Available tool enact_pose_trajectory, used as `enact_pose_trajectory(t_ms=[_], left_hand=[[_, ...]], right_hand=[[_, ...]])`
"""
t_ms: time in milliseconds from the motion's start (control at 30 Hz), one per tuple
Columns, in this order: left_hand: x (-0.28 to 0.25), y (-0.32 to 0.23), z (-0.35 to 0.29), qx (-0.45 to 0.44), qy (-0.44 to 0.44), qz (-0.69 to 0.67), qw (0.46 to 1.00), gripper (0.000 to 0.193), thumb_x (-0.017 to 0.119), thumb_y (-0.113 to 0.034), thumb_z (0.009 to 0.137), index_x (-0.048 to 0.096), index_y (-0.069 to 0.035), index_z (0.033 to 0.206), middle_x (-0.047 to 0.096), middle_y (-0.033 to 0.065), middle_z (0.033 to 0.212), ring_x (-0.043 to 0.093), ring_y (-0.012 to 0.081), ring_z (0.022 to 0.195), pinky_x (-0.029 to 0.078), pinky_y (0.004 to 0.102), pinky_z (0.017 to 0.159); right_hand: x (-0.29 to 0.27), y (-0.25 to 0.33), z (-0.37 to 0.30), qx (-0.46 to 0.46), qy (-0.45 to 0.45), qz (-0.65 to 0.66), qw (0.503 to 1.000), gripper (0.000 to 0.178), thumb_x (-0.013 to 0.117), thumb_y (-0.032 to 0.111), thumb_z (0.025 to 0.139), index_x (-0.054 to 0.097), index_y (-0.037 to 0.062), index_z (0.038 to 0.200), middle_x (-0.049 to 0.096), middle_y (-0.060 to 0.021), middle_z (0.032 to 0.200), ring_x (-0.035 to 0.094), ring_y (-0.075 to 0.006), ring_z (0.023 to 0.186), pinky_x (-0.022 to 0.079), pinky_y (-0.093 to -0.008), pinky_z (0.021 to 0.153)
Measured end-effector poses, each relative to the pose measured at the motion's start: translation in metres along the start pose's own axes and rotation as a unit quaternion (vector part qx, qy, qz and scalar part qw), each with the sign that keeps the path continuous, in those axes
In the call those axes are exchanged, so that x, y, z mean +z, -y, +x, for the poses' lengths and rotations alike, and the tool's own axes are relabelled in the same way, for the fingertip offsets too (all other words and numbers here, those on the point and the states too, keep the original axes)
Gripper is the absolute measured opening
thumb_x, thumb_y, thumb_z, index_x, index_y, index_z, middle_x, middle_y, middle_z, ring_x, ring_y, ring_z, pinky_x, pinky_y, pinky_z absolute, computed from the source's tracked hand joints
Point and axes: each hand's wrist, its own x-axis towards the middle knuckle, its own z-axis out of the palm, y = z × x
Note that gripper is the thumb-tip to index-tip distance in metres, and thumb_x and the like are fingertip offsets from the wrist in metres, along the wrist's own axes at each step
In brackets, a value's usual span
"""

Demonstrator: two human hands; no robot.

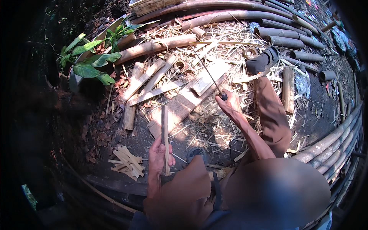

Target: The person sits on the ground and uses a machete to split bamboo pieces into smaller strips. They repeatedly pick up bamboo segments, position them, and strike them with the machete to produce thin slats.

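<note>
My left hand point(156, 156) is closed around the lower part of a split bamboo strip point(164, 128), which stands nearly upright in the picture. My right hand point(230, 102), in front of my bent right leg, grips the dark handle of a long knife point(209, 73). Its thin blade, seen almost edge-on, points away and to the left, apart from the strip. Between and beyond the hands lies a wooden board point(176, 109), with a pale split bamboo piece point(200, 86) on it. Left of my left hand is a small pile of short bamboo slats point(128, 163).
Split bamboo lengths point(147, 78) lie beyond the board, near a leafy plant point(90, 61). Shavings point(230, 36) cover the ground. Bamboo poles point(237, 15) line the far side, with more poles point(326, 149) at the right. A short bamboo section point(288, 90) lies beside my right leg.
</note>
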Motion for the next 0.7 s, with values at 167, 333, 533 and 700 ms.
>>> enact_pose_trajectory(t_ms=[167,333,533,700], left_hand=[[-0.01,0.007,0.067,0.169,-0.121,0.015,0.978,0.034,0.056,-0.012,0.096,0.043,-0.001,0.125,0.056,0.0041,0.079,0.061,0.0122,0.077,0.05,0.0251,0.072],[-0.01,0.015,0.127,0.157,-0.127,0.109,0.973,0.04,0.051,-0.001,0.092,0.037,0.001,0.13,0.06,0.0146,0.112,0.058,0.0201,0.102,0.045,0.0339,0.093],[-0.022,0.076,0.169,0.277,-0.192,0.1,0.936,0.043,0.051,-0.002,0.093,0.033,-0.005,0.132,0.055,0.0185,0.127,0.053,0.027,0.12,0.044,0.0385,0.1],[0.006,0.054,0.156,0.238,-0.24,0.052,0.94,0.043,0.044,-0.026,0.102,0.034,-0.006,0.138,0.049,0.0206,0.134,0.048,0.031,0.125,0.04,0.0437,0.104]], right_hand=[[0.062,0.07,-0.01,-0.154,-0.016,0.215,0.964,0.026,0.068,0.017,0.085,0.059,0.003,0.105,0.055,-0.0081,0.063,0.053,-0.0145,0.057,0.042,-0.0329,0.053],[0.13,-0.022,0.019,-0.145,0.005,0.138,0.98,0.029,0.07,0.015,0.081,0.051,0.0037,0.1,0.056,-0.0146,0.072,0.057,-0.0265,0.067,0.045,-0.0414,0.064],[0.102,-0.016,-0.061,0.028,-0.008,0.057,0.998,0.035,0.066,0.029,0.084,0.051,0.0079,0.108,0.065,-0.0193,0.075,0.065,-0.0394,0.068,0.05,-0.0457,0.059],[0.082,-0.03,-0.115,0.023,-0.045,0.012,0.999,0.036,0.063,0.029,0.087,0.051,0.0088,0.115,0.063,-0.0198,0.073,0.065,-0.0399,0.067,0.048,-0.047,0.059]])
